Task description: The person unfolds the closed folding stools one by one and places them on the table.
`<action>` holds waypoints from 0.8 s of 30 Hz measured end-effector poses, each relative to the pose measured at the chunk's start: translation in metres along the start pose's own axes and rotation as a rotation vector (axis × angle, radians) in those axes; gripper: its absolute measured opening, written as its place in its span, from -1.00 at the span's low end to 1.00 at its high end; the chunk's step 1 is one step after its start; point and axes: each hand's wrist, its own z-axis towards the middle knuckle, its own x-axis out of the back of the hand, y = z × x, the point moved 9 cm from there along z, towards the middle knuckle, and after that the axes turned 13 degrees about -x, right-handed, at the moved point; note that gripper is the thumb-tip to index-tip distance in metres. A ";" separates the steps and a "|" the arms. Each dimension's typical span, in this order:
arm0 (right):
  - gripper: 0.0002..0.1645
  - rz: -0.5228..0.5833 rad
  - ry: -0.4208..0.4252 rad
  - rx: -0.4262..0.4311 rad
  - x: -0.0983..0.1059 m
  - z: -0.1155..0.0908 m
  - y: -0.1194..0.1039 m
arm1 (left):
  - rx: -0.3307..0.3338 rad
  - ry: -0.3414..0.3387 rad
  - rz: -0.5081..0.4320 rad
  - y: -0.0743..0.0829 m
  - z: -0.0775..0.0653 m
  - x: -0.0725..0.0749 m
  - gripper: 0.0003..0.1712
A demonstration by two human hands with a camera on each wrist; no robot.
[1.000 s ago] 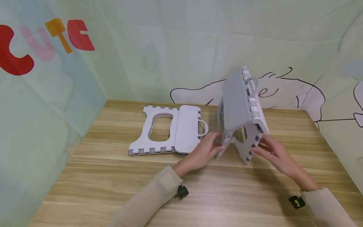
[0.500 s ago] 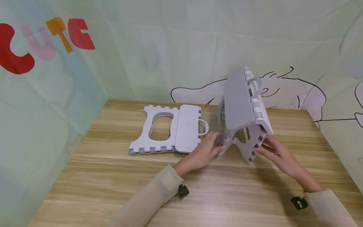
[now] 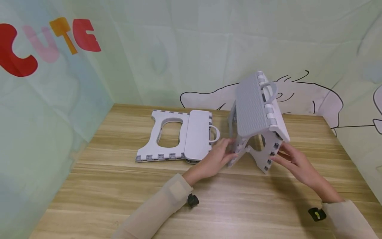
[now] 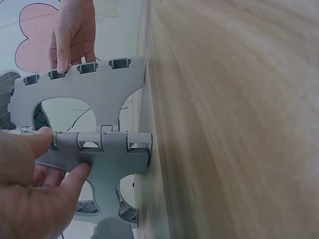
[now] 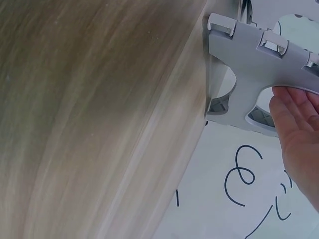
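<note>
A grey-and-white folding stool (image 3: 252,103) stands partly unfolded on the right, its seat bent into a peaked ridge and its legs spread below. My left hand (image 3: 212,162) grips the edge of the left leg panel, thumb and fingers on either side of the hinged rim. On the opposite leg panel (image 5: 239,64), my right hand (image 3: 298,166) holds on with the thumb at the hinged edge and the fingers at the panel's cut-out. A carrying loop (image 3: 270,93) sticks out from the ridge. Left of this stool lies a second, flat-folded stool (image 3: 197,136).
Both stools are on a wood-grain table (image 3: 119,199). Behind it hangs a printed cloth (image 3: 197,53) with line drawings and coloured letters at the left. The flat stool's handle (image 3: 215,134) lies close to my left hand.
The right leg panel and right half of the seat have swung slightly outward to the right with my right hand, widening the stool. My left hand stays in place.
</note>
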 end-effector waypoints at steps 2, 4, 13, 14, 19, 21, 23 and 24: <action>-0.43 -0.004 -0.002 -0.002 0.001 0.000 0.000 | 0.000 0.004 -0.007 0.000 0.000 0.000 -0.41; -0.42 -0.007 -0.004 -0.004 0.002 0.000 0.000 | 0.000 0.007 -0.016 0.000 0.000 0.000 -0.41; -0.40 -0.012 0.001 -0.001 0.006 -0.002 0.002 | -0.003 0.006 -0.025 0.000 0.000 -0.001 -0.43; -0.40 -0.014 0.003 0.000 0.006 -0.002 0.002 | -0.003 0.005 -0.024 0.000 0.000 -0.001 -0.43; -0.38 -0.020 0.001 -0.002 0.008 -0.003 0.004 | -0.001 -0.003 -0.003 0.002 0.000 -0.001 -0.42; -0.38 -0.020 -0.003 -0.005 0.009 -0.003 0.005 | -0.003 -0.004 0.006 0.003 0.000 -0.001 -0.43; -0.38 -0.020 -0.005 -0.005 0.010 -0.003 0.005 | -0.005 -0.005 0.007 0.004 0.000 -0.001 -0.42; -0.38 -0.021 -0.004 -0.004 0.010 -0.003 0.005 | -0.005 -0.005 0.009 0.004 0.000 -0.001 -0.43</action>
